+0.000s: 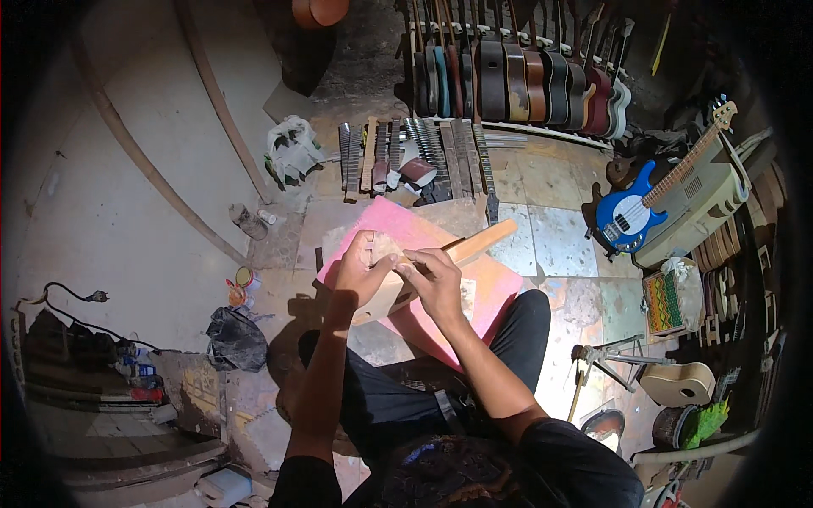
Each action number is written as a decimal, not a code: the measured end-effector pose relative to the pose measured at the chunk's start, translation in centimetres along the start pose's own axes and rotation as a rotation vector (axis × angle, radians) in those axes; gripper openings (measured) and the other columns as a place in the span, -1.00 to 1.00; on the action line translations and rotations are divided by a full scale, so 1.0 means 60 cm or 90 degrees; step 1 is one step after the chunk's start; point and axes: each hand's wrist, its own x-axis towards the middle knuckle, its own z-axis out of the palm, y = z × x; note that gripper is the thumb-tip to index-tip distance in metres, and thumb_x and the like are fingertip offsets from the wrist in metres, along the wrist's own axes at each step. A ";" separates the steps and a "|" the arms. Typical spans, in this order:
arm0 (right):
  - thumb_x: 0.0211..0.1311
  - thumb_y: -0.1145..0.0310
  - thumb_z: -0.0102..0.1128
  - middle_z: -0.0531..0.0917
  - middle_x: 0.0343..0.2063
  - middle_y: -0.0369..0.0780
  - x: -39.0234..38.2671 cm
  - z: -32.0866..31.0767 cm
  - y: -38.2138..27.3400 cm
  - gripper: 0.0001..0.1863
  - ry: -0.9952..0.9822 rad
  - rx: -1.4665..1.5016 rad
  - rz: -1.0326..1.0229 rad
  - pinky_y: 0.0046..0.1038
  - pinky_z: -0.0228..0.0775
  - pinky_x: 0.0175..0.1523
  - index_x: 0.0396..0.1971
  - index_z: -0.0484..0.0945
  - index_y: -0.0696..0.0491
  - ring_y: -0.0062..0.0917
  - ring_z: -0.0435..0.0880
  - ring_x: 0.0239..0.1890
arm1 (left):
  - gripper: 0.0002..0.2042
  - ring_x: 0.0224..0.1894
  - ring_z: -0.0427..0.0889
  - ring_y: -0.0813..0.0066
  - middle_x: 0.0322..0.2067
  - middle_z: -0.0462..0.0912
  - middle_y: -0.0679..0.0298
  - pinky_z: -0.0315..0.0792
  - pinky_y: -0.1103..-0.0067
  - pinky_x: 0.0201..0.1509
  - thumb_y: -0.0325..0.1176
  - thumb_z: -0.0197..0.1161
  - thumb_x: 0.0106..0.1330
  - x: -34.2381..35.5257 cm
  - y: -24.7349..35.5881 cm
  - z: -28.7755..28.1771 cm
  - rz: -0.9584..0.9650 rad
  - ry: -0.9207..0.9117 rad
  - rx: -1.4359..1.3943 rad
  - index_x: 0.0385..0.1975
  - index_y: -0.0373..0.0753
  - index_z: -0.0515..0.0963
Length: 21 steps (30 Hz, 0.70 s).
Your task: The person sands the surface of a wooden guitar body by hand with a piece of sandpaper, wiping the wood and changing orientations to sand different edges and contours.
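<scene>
Wooden workpiece (380, 298), pale and flat-faced, sits between the two hands over the person's lap, above a pink sheet (500, 295) laid on the tiled floor (555, 241). Its lower part looks broad and bare of varnish, with a dark opening near the right wrist. Beyond the knuckles a long, straight bar (484, 242) of warmer, honey-coloured wood slants up to the right (whether the two are joined, the fingers hide from me). The left hand (367, 267) is closed around the upper end of the pale wood, its thumb reaching across toward the other hand. The right hand (433, 278) curls its fingers toward the thumb at that same end; I cannot tell whether they are pinched on anything. Past the sheet lie slim fretted strips (394, 152), some dark, some light, near a crumpled white plastic bag (292, 148). Off to the right, a glossy blue bass guitar (628, 212) with a white plate leans upright.
</scene>
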 end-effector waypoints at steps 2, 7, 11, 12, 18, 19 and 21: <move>0.25 0.39 0.50 0.77 -0.15 -0.12 0.000 0.004 0.010 -0.71 0.009 0.018 0.028 -0.41 0.58 0.03 -0.06 0.77 0.15 -0.40 0.73 -0.09 | -0.69 -0.08 0.66 0.57 -0.16 0.67 0.29 0.54 0.54 0.06 -0.54 0.39 0.33 0.000 0.000 0.004 0.007 0.012 -0.010 0.00 -0.27 0.47; 0.32 0.41 0.47 0.77 -0.18 -0.15 0.007 0.018 0.017 -0.74 0.014 0.079 0.049 -0.51 0.60 -0.05 -0.08 0.76 0.22 -0.55 0.76 -0.20 | -0.74 -0.11 0.66 0.58 -0.20 0.69 0.31 0.54 0.55 0.04 -0.56 0.39 0.33 0.004 -0.009 0.001 0.024 0.044 0.020 -0.06 -0.27 0.49; 0.31 0.42 0.44 0.79 -0.20 -0.15 0.020 0.019 0.035 -0.77 0.009 0.154 0.086 -0.50 0.59 -0.05 -0.09 0.77 0.19 -0.56 0.75 -0.21 | -0.75 -0.12 0.65 0.60 -0.23 0.68 0.32 0.53 0.56 0.03 -0.57 0.38 0.32 0.016 -0.008 0.002 0.040 0.051 0.066 -0.10 -0.27 0.48; 0.31 0.43 0.44 0.79 -0.23 -0.17 0.022 0.020 0.039 -0.78 0.006 0.187 0.097 -0.51 0.59 -0.06 -0.10 0.77 0.19 -0.58 0.74 -0.23 | -0.76 -0.13 0.65 0.61 -0.24 0.68 0.32 0.52 0.57 0.03 -0.58 0.38 0.32 0.016 -0.007 0.001 0.042 0.055 0.083 -0.10 -0.27 0.47; 0.26 0.46 0.46 0.76 -0.38 -0.26 0.032 0.026 0.044 -0.84 -0.006 0.180 0.124 -0.57 0.55 -0.20 -0.22 0.74 0.21 -0.69 0.69 -0.35 | -0.75 -0.15 0.64 0.63 -0.26 0.66 0.31 0.53 0.55 -0.01 -0.56 0.39 0.31 0.018 -0.019 -0.004 0.033 0.054 0.111 -0.10 -0.29 0.48; 0.26 0.47 0.46 0.76 -0.38 -0.26 0.032 0.028 0.046 -0.84 0.012 0.176 0.118 -0.58 0.55 -0.20 -0.23 0.74 0.21 -0.70 0.68 -0.35 | -0.74 -0.16 0.64 0.62 -0.27 0.67 0.30 0.53 0.55 -0.02 -0.55 0.40 0.30 0.019 -0.015 -0.003 0.039 0.059 0.130 -0.10 -0.29 0.48; 0.26 0.47 0.46 0.76 -0.38 -0.27 0.030 0.033 0.049 -0.85 0.045 0.169 0.105 -0.58 0.55 -0.22 -0.24 0.73 0.22 -0.70 0.68 -0.36 | -0.74 -0.17 0.65 0.62 -0.28 0.68 0.28 0.54 0.55 -0.04 -0.54 0.41 0.30 0.020 -0.008 0.000 0.050 0.070 0.171 -0.10 -0.30 0.48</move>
